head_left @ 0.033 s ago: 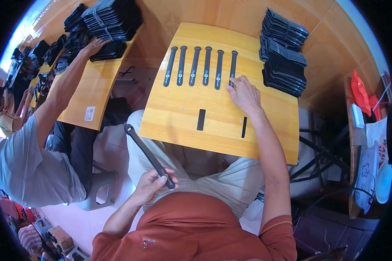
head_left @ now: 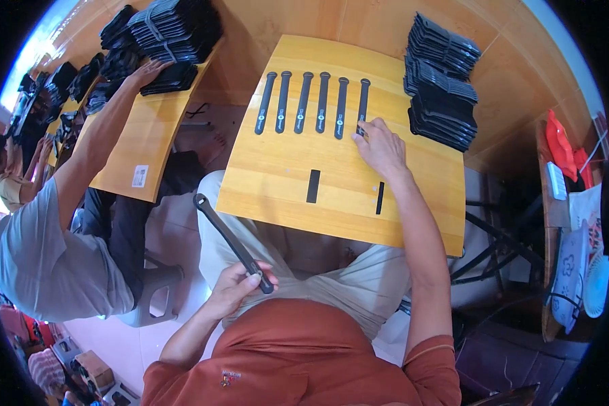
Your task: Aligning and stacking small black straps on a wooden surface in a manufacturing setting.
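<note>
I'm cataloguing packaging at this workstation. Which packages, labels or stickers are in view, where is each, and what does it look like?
Sticker label: small white rectangle, near edge of the left wooden table.
Flat dark packets: stacked at the near table's far right corner, black-grey.
More dark packets: heaped on the left table's far end.
Red packages: on the shelf at right.

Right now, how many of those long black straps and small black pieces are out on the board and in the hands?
Long black straps laid in a row on the wooden board: 6, from to
Long black strap held in the left hand: 1
Small black pieces on the board: 2
Total: 9
</note>
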The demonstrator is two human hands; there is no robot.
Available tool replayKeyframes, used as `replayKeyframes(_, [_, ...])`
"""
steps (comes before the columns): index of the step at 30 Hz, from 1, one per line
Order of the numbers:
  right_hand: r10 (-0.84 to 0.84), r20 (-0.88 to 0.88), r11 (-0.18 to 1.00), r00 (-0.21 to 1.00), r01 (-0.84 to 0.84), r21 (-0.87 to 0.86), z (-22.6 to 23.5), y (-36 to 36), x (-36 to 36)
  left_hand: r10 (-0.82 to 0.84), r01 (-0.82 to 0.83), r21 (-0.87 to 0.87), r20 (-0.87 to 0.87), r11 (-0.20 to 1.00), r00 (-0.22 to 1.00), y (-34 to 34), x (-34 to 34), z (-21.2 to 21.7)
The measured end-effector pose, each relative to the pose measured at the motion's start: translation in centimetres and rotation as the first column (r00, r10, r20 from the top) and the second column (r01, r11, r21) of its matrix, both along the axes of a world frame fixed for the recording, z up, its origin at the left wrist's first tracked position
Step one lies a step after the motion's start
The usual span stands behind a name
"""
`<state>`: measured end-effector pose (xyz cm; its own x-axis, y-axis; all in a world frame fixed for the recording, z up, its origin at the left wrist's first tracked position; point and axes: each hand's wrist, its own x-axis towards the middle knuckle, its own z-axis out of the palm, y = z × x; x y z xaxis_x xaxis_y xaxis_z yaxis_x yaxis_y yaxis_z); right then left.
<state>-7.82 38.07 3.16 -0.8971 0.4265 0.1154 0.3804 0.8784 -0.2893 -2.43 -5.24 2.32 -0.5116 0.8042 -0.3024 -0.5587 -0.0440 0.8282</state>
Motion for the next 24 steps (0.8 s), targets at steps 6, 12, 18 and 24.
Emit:
replayKeyframes(6, [0.033, -0.042, 0.999, 0.999, -0.035, -0.040, 0.1, -0.1, 0.8, -0.026, 0.023, -0.027, -0.115, 0.999, 0.993, 0.7, 0.2, -0.3])
replayKeyframes(12, [0.038, -0.215, 0.994, 0.976, -0.060, -0.095, 1.4, -1.7, 4.2, -0.034, 0.029, -0.041, -0.108, 0.999, 0.994, 1.4, 0.2, 0.2])
replayKeyframes(18, [-0.027, -0.371, 0.506, 0.928, -0.308, -0.805, 8.0, -9.5, 10.5, -0.033, 0.028, -0.039, -0.115, 0.999, 0.993, 2.1, 0.6, -0.1])
replayKeyframes(24, [0.089, -0.732, -0.215, 0.676, -0.704, -0.676, 15.2, -15.6, 14.7, -0.028, 0.019, -0.046, -0.206, 0.999, 0.978, 3.4, 0.9, 0.8])
